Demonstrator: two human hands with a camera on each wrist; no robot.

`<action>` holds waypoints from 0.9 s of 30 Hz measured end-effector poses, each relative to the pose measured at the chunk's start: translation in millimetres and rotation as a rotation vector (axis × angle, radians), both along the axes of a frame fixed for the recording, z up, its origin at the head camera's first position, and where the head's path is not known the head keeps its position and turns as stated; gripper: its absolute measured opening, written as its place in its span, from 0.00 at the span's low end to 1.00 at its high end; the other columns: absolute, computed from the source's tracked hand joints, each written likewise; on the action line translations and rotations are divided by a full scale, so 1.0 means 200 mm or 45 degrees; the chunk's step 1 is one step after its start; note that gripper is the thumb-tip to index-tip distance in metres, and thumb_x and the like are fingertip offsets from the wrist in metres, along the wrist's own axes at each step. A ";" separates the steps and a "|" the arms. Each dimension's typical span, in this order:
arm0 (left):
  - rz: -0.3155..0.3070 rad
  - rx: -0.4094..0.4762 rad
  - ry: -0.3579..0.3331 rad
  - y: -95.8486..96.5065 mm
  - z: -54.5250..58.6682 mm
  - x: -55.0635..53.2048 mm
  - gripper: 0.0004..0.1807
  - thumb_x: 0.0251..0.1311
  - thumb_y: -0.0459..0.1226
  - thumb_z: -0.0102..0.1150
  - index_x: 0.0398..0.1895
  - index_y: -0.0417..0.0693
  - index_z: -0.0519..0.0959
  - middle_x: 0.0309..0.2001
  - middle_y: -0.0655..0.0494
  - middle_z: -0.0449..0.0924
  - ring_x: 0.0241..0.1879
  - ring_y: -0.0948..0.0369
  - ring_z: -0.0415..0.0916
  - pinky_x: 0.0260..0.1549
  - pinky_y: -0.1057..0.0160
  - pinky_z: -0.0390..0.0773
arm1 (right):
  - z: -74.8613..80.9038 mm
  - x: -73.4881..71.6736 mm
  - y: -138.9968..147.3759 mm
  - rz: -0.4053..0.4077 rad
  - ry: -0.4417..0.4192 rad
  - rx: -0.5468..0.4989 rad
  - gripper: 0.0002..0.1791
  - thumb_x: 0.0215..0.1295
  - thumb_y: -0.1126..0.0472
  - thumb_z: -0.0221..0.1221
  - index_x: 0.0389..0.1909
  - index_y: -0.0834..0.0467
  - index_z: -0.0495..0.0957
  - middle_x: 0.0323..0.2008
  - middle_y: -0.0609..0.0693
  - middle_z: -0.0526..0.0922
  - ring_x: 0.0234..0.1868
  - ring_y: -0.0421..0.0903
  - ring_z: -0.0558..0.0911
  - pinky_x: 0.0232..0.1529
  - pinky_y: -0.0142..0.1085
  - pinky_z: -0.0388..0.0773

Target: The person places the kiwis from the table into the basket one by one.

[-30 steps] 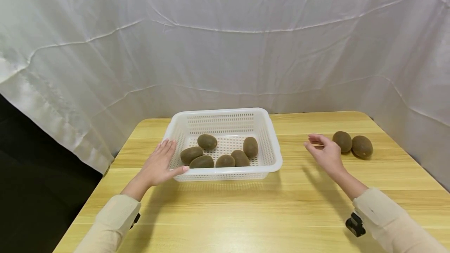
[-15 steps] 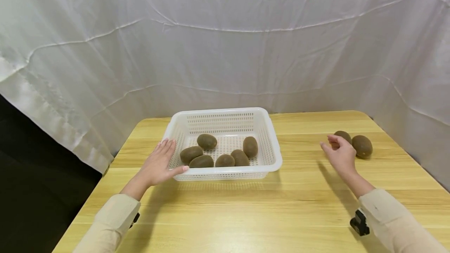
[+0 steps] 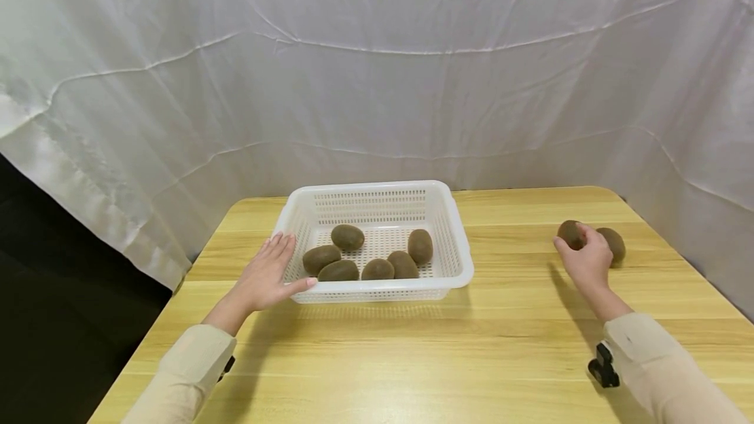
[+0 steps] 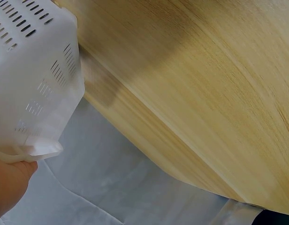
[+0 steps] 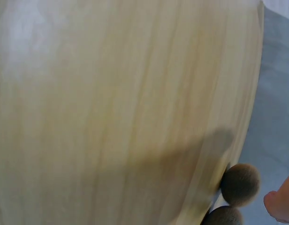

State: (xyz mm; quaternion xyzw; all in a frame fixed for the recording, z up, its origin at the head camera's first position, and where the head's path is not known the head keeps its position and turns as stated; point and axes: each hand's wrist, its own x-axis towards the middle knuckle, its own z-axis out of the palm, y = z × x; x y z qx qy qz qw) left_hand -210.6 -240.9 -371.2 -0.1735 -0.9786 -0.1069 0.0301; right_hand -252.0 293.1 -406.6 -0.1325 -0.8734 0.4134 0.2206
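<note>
In the head view a white plastic basket [image 3: 377, 285] stands on the table, with several brown kiwis [image 3: 347, 237] inside. My left hand [image 3: 268, 277] rests with straight fingers on its left rim, the thumb along the front corner. To the right, my right hand [image 3: 586, 260] has its thumb and fingers around the left one of two kiwis [image 3: 569, 234] on the table. The other kiwi [image 3: 612, 244] lies just behind that hand, partly hidden. The right wrist view shows the thumb [image 5: 281, 200] close beside a kiwi [image 5: 240, 184], with a small gap visible.
The wooden table [image 3: 377, 358] ends just behind the basket and the kiwis. A pale grey curtain [image 3: 377, 84] hangs along the back and sides. Dark cloth [image 3: 71, 293] shows at the lower left, past the table's edge.
My right hand has moved right, from beside the two loose kiwis to around the left one. My left hand and the basket have stayed in place.
</note>
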 end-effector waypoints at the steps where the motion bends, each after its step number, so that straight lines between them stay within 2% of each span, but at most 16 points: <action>1: -0.001 0.001 0.001 0.00 0.00 0.00 0.53 0.56 0.62 0.48 0.69 0.29 0.48 0.71 0.34 0.47 0.71 0.40 0.40 0.70 0.44 0.43 | 0.00 0.00 0.01 -0.002 -0.013 -0.011 0.31 0.63 0.60 0.55 0.64 0.70 0.61 0.62 0.71 0.64 0.61 0.66 0.64 0.62 0.55 0.62; 5: -0.004 0.004 0.004 0.00 0.00 0.00 0.52 0.56 0.62 0.48 0.69 0.29 0.48 0.71 0.34 0.47 0.71 0.40 0.40 0.70 0.44 0.43 | -0.01 -0.01 0.03 -0.009 -0.039 -0.038 0.32 0.64 0.59 0.54 0.66 0.69 0.58 0.63 0.70 0.62 0.64 0.67 0.61 0.63 0.56 0.60; 15: -0.014 0.005 0.020 0.00 0.00 0.00 0.52 0.55 0.61 0.49 0.69 0.28 0.49 0.70 0.33 0.48 0.71 0.39 0.41 0.70 0.44 0.44 | -0.05 -0.05 0.05 -0.065 -0.009 -0.042 0.31 0.63 0.60 0.54 0.64 0.71 0.60 0.62 0.72 0.64 0.64 0.67 0.61 0.65 0.56 0.58; 22: -0.016 0.004 0.021 0.00 0.00 0.00 0.52 0.56 0.61 0.48 0.69 0.28 0.49 0.70 0.33 0.48 0.71 0.40 0.41 0.70 0.44 0.43 | -0.07 -0.08 0.06 -0.108 -0.035 -0.064 0.32 0.63 0.60 0.54 0.65 0.70 0.59 0.63 0.71 0.63 0.66 0.67 0.59 0.67 0.55 0.56; 27: -0.016 0.006 0.022 0.00 0.00 0.00 0.52 0.56 0.61 0.49 0.68 0.28 0.49 0.70 0.33 0.48 0.71 0.39 0.41 0.70 0.44 0.43 | -0.07 -0.09 0.07 -0.152 -0.037 -0.098 0.31 0.63 0.60 0.53 0.64 0.71 0.61 0.62 0.72 0.64 0.65 0.67 0.60 0.66 0.55 0.58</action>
